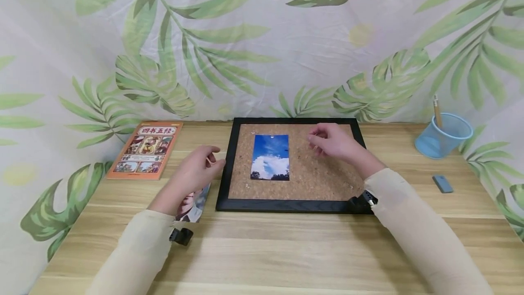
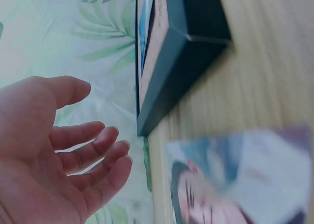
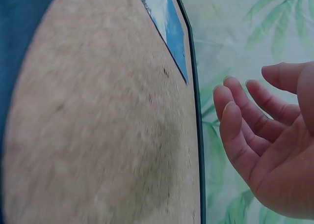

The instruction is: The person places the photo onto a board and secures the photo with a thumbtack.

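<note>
Fingers (image 3: 233, 130) hang half open and empty: right hand (image 1: 331, 140) over the cork board (image 1: 304, 170), left hand (image 1: 198, 167) near a photo (image 1: 199, 206).

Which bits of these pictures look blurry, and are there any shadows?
Left wrist view: the loose photo is blurred, the left fingers clearer; right wrist view: the corkboard looks smeared up close, with a dim shadow across part of it; head view: mostly clear, with soft shadows on the wooden table beside both sleeves.
</note>
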{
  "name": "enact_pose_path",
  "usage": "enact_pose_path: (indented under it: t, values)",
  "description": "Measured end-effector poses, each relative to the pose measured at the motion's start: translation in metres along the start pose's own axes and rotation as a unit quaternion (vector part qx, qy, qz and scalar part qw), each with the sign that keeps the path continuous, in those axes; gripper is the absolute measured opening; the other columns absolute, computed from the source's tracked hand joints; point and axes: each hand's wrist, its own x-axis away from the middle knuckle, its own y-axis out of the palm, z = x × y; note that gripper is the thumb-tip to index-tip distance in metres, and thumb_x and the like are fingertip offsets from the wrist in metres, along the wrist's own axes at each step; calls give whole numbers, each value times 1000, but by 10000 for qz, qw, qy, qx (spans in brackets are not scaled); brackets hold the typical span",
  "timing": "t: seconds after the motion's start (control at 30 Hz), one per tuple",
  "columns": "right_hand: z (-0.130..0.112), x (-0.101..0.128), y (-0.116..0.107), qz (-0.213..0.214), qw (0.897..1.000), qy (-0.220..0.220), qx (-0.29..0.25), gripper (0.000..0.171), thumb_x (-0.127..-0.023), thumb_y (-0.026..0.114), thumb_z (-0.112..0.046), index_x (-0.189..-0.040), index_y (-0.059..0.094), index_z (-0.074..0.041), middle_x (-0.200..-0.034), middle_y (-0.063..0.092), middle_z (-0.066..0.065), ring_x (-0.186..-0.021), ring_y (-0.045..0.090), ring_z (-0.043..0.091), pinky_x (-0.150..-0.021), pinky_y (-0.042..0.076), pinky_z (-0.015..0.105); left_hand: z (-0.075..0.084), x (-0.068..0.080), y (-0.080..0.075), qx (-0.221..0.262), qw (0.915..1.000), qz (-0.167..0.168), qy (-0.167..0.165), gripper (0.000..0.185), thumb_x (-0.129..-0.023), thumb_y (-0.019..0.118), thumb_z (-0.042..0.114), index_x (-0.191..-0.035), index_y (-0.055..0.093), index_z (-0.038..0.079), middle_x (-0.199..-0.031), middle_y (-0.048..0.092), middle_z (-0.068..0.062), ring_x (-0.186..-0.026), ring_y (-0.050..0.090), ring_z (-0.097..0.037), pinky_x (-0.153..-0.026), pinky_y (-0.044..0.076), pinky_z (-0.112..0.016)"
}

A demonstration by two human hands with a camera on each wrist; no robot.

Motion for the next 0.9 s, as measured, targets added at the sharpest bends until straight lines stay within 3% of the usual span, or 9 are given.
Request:
enact_pose_path:
  t: [0.33,0.53,0.7,0.9]
  values:
    - [26,43,-26,362,9986,-370,115,29,-99,53,-26,-114,58,-2,-99,65,21,-81,63,36,-65,54,40,-31,24,-21,-598,9980,-61,-198,56,-94,56,37,-134,48,-2,-102,57,-16,-80,54,-24,-68,44,-40]
    - [49,68,-39,633,9975,-243,184,36,-99,51,-31,-115,56,0,-99,64,21,-77,63,31,-60,53,37,-53,42,-30,-1091,9928,-107,-475,70,-90,58,49,-135,46,-4,-115,56,-26,-102,54,-41,-80,44,-56]
    - [73,87,-46,892,9957,-28,264,39,-99,50,-34,-114,57,1,-99,64,21,-72,62,26,-58,52,35,-66,53,-32,-1313,9883,-412,-658,85,-87,59,55,-139,37,-8,-126,41,-38,-108,48,-52,-85,41,-64]
    - [97,111,-59,1109,9930,189,363,37,-99,50,-32,-113,57,2,-92,62,20,-70,60,22,-59,52,33,-72,54,-24,-1246,9865,-750,-760,99,-81,66,57,-143,27,-9,-138,21,-46,-114,39,-63,-89,37,-67]
